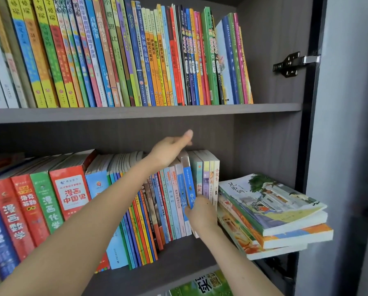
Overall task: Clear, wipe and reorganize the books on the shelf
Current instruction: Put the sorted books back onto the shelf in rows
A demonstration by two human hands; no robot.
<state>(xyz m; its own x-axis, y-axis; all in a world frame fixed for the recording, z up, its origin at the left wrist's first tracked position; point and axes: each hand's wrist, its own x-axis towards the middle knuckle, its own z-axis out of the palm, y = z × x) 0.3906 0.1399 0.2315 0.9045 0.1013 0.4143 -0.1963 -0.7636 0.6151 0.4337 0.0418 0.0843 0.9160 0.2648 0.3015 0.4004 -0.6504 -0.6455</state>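
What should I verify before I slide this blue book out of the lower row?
1. Right hand grip on the blue book: cannot tell; its fingers are hidden behind the hand.
2. Left hand steadying the row: ok; it rests flat on the book tops beside the blue book, fingers straight.
3. Blue book proud of its neighbours: ok; its spine stands forward of theirs.
4. Books to its right: ok; upright, leaning on nothing loose.
5. Flat stack at the right end: not ok; it lies askew and juts past the front edge of the shelf.
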